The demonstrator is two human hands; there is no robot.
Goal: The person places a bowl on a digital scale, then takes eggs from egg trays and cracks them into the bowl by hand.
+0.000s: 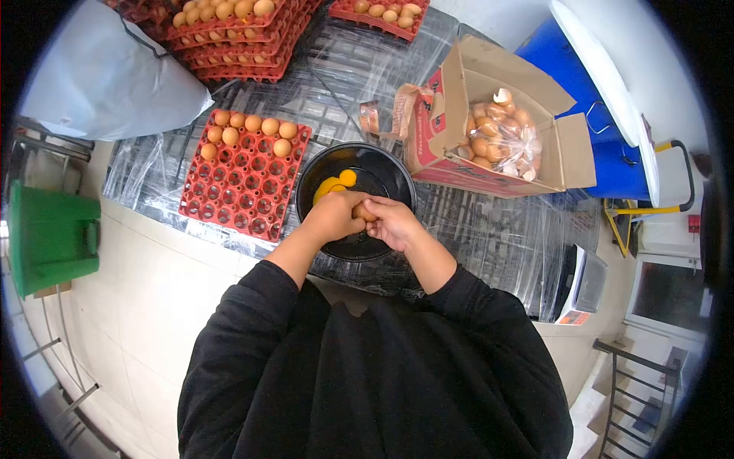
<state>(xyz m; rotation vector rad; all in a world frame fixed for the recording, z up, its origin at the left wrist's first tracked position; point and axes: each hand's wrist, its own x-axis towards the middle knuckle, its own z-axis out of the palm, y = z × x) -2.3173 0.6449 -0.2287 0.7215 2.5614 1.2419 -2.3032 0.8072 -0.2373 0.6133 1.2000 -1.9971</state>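
Observation:
Over a black bowl (397, 172), both my hands meet around a brown egg (366, 213). My left hand (335, 216) grips it from the left, its fingers curled. From the right, my right hand (391, 223) closes on the same egg; most of the shell is hidden by fingers, so I cannot tell whether it is cracked. Yellow egg yolks (336, 183) lie in the bowl beyond my hands. To the left is a red egg tray (243, 177) with several brown eggs (253, 122) along its far rows and bare cups nearer me.
An open cardboard box (436, 145) with eggshells in a plastic bag (501, 138) stands right of the bowl. Stacked egg trays (229, 57) and another tray (382, 17) sit farther back. A blue barrel (562, 73) is at the right, a green bin (53, 237) at the left.

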